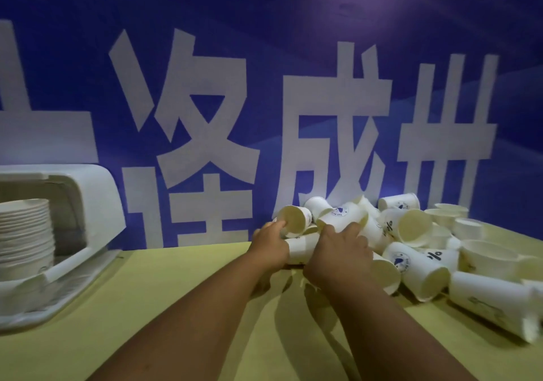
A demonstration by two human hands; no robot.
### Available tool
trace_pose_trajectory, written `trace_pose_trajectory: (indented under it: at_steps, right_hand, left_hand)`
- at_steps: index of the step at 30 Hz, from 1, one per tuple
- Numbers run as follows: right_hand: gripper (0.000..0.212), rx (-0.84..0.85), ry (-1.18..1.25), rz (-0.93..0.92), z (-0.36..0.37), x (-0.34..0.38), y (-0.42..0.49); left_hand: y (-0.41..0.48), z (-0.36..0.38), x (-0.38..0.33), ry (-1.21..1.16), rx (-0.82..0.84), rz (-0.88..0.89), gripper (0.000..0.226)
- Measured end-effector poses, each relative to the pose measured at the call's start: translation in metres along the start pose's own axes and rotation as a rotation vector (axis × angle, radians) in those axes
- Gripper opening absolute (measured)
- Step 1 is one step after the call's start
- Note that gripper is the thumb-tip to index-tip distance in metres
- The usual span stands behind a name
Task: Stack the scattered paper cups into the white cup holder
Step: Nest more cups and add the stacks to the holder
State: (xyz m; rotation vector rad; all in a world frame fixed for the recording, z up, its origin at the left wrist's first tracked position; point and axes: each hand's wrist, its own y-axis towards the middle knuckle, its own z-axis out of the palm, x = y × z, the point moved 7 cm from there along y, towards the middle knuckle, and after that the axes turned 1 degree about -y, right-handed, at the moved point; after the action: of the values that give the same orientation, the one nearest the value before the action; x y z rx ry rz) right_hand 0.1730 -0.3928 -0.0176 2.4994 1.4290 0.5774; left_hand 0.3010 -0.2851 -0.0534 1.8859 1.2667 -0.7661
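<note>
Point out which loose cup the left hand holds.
The leftmost loose cup, lying sideways with its open mouth toward the camera, is in the left hand; the right hand grips the logo cup beside it.

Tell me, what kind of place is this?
Probably a stand at an event or fair, not a home: a huge blue banner with giant white characters stands behind the table, which holds a heap of printed paper cups and a white cup holder.
</note>
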Motion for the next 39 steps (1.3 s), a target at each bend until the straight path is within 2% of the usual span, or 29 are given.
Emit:
trace_pose_trajectory:
  at_steps: [5,9,11,16,20,25,31,35,39]
  right_hand:
    - [0.058,0.055,-0.008,-0.051,0.011,0.005,-0.002]
    - [0.060,0.031,0.071,-0.112,0.006,0.019,-0.005]
    - [0.066,0.005,0.150,-0.135,-0.002,0.027,-0.009]
    - [0.074,-0.028,0.465,-0.158,-0.018,0.053,-0.023]
    - [0.069,-0.024,0.660,-0.253,-0.021,0.091,-0.036]
    - [0.062,-0.011,0.867,-0.376,-0.029,0.153,-0.052]
    - [0.048,0.108,1.224,-0.272,-0.029,0.229,-0.050]
    - [0.050,0.151,1.398,-0.290,-0.036,0.274,-0.052]
    - [0.057,0.217,1.513,-0.265,-0.029,0.301,-0.058]
  left_hand:
    - [-0.011,-0.014,0.007,-0.005,-0.056,0.014,0.071]
    - [-0.034,-0.056,0.013,0.059,-0.166,0.041,0.073]
    - [-0.049,-0.083,0.020,0.062,-0.218,0.047,0.065]
    - [-0.090,-0.153,0.035,0.173,-0.342,0.112,0.026]
    - [-0.117,-0.211,0.047,0.246,-0.435,0.201,0.015]
    - [-0.141,-0.275,0.061,0.336,-0.579,0.332,0.011]
    - [-0.165,-0.316,0.076,0.336,-0.766,0.477,0.007]
    - [-0.173,-0.349,0.073,0.245,-0.893,0.499,0.018]
    - [-0.183,-0.382,0.081,0.208,-1.005,0.416,0.022]
